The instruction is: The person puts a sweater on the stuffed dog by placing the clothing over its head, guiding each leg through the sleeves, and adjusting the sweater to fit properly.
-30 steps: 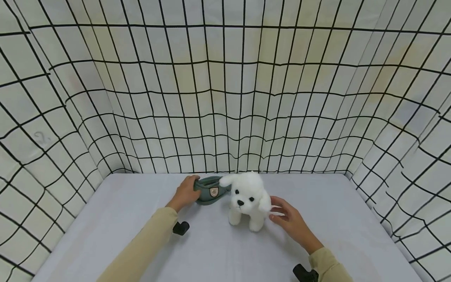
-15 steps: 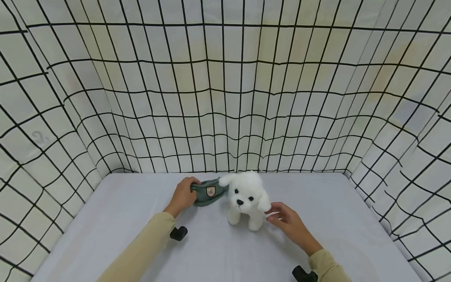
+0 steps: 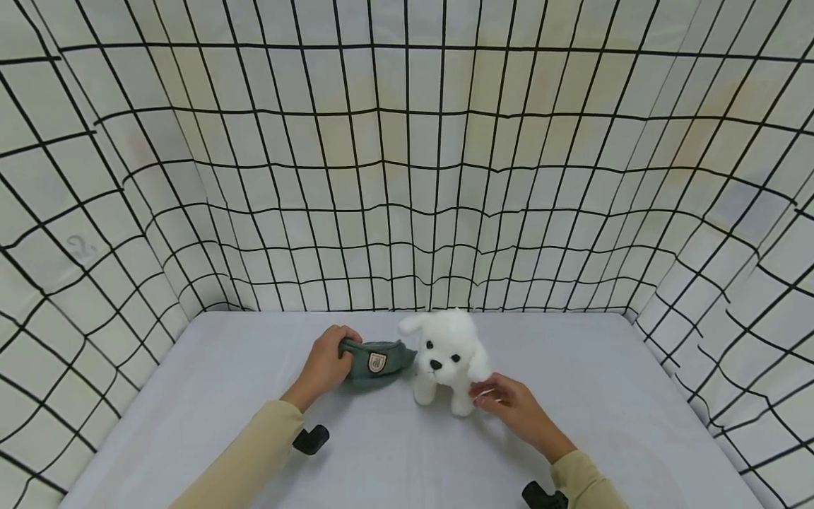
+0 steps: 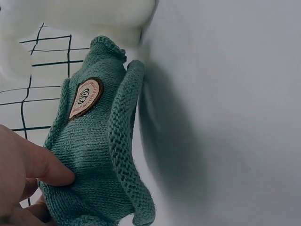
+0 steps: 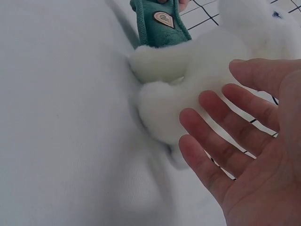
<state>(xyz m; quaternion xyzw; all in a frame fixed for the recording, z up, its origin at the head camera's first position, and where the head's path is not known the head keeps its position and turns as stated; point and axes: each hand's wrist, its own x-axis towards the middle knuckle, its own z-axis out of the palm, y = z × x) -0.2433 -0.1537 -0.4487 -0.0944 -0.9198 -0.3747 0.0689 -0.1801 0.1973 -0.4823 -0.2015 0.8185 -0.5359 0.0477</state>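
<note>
A white plush dog [image 3: 448, 346] stands upright on the table, facing the camera. Left of it, my left hand [image 3: 326, 360] pinches one end of a green knitted doll sweater [image 3: 381, 360] with a shield-shaped patch. Thumb and fingers grip the knit edge in the left wrist view, where the sweater [image 4: 89, 146] hangs just above the white surface. Its far end comes close to the dog; whether they touch I cannot tell. My right hand [image 3: 509, 403] is at the dog's right side in the image. In the right wrist view its fingers [image 5: 216, 155] are spread and relaxed beside the plush dog [image 5: 202, 61].
A white table [image 3: 407, 459] carries everything. Behind and at both sides stand white walls with a black grid [image 3: 407, 212]. Black wrist devices show below the left sleeve [image 3: 311, 440] and by the right sleeve [image 3: 581, 481].
My left hand has moved slightly toward me with the sweater, whose opening has turned and narrowed. The right hand has shifted left and down, nearer the dog's legs. The dog stays put.
</note>
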